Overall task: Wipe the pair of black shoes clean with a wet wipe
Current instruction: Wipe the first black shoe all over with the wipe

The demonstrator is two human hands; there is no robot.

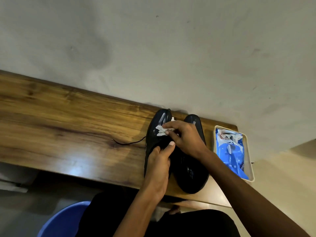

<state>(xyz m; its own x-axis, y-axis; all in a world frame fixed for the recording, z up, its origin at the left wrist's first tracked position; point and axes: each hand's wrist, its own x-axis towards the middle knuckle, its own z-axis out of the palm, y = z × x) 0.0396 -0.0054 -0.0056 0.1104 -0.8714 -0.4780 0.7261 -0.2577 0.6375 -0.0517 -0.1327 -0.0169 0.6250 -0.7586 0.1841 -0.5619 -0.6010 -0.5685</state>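
Note:
Two black shoes stand side by side on the wooden table (68, 117), toes pointing to the wall. My left hand (159, 166) grips the left shoe (156, 134) around its opening, thumb on top. My right hand (184, 139) presses a crumpled white wet wipe (161, 130) onto the upper front of that left shoe. The right shoe (189, 171) lies just beside it, partly hidden under my right wrist. A loose black lace (130, 142) trails left from the left shoe across the table.
A white tray (251, 170) at the table's right end holds a blue wet-wipe pack (232, 151) with a wipe sticking out. A grey wall runs behind the table. A blue basin (63, 219) sits on the floor below left.

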